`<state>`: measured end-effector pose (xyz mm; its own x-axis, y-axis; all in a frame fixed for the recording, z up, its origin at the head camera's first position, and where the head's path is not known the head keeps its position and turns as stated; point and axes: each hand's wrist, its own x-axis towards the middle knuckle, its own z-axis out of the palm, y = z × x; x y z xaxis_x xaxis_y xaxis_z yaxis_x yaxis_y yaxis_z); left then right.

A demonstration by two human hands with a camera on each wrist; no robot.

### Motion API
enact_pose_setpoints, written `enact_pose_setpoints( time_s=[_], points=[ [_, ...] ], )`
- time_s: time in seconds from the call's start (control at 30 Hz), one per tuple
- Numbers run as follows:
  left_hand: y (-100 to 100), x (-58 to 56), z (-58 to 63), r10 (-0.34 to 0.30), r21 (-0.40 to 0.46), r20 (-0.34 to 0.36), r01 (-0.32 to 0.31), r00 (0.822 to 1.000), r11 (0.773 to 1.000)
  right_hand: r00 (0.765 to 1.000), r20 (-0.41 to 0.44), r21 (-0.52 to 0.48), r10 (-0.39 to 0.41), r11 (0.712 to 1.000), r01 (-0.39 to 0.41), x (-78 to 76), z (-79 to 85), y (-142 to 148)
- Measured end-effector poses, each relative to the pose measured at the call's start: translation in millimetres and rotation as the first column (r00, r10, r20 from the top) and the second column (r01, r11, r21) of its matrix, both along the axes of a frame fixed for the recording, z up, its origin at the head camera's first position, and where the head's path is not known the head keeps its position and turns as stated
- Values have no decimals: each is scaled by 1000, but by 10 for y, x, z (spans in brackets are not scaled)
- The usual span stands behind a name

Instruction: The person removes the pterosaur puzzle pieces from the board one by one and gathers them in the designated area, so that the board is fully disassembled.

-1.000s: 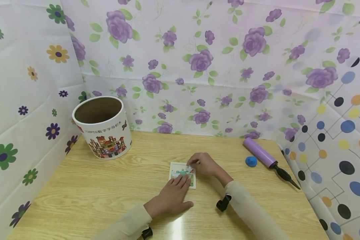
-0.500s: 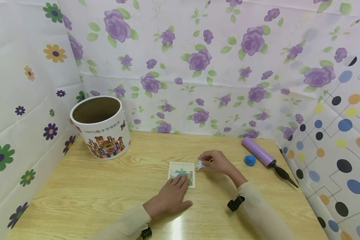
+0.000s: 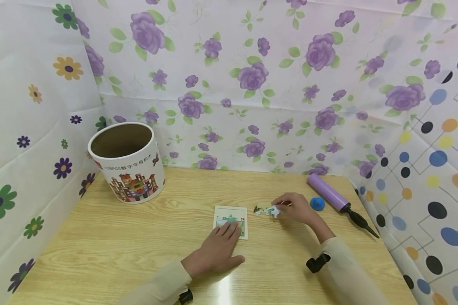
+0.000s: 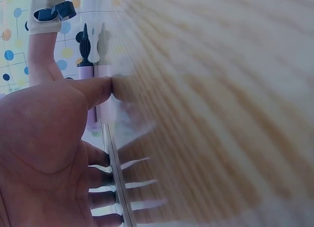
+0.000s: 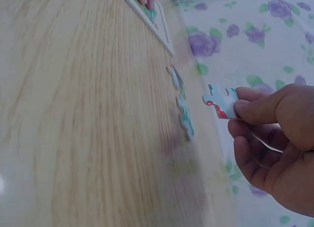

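Observation:
A small square puzzle tray [image 3: 230,208] with a pale rim lies mid-table, its picture partly filled in green and white. My left hand [image 3: 218,249] rests on it with straight fingers, covering its lower part. In the left wrist view the fingertips [image 4: 115,219] press down at the tray's edge. Right of the tray, my right hand [image 3: 298,208] pinches a jigsaw piece between thumb and fingers. That jigsaw piece [image 5: 222,102] is pale blue with a red patch, tilted and raised beside the other pieces. Loose jigsaw pieces [image 5: 184,116] lie on the wood between hand and tray.
A large white printed bucket [image 3: 131,169] stands at the back left. At the right lie a small blue object [image 3: 317,203] and a purple hand pump [image 3: 329,193] with a black nozzle. Flowered and dotted cloth hangs along the back and sides.
My right hand has moved right, from the tray's upper right corner to beyond the loose pieces, bringing these into view. The left hand stays on the tray.

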<state>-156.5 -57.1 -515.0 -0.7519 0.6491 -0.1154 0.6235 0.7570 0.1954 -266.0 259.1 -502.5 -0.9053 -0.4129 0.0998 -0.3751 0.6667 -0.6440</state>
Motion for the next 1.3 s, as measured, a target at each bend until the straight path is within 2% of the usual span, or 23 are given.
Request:
enact_pose_setpoints(
  time_s=[0.43, 0.97, 1.3],
  points=[
    [-5, 17, 3, -4, 0, -5, 4, 1000, 1000, 991, 110, 15, -79, 997, 78, -39, -160, 300],
    [-15, 19, 13, -15, -2, -2, 15, 1000, 1000, 992, 94, 51, -82, 996, 78, -154, -346, 277],
    [-12, 10, -5, -13, 1, -4, 13, 1000, 1000, 995, 63, 78, -74, 995, 69, -162, -309, 263]
  ],
)
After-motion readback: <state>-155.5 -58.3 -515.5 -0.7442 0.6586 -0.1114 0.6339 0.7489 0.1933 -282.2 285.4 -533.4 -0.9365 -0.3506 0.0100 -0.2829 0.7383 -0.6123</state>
